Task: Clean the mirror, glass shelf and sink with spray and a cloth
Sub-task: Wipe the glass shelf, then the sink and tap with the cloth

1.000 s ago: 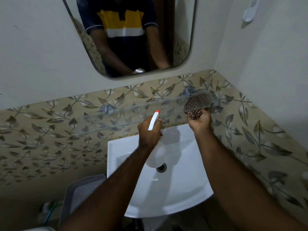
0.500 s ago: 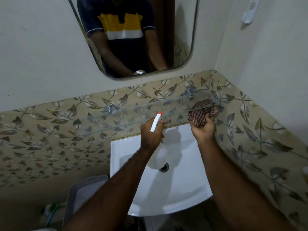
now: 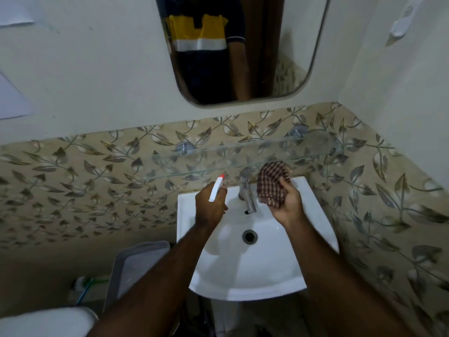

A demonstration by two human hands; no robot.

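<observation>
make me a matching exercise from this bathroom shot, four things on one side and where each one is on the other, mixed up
Things:
1. spray bottle
2. cloth
3. glass shelf
4. drain

Places:
A. fixed to the leaf-pattern tiles below the mirror
B. in the left hand
C. at the bottom of the sink
D. bunched in the right hand, beside the tap

Pairs: 1-B, 2-D, 3-A, 4-C

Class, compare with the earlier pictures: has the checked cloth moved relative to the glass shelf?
Yes. The cloth has come off the glass shelf, down and toward the tap.
</observation>
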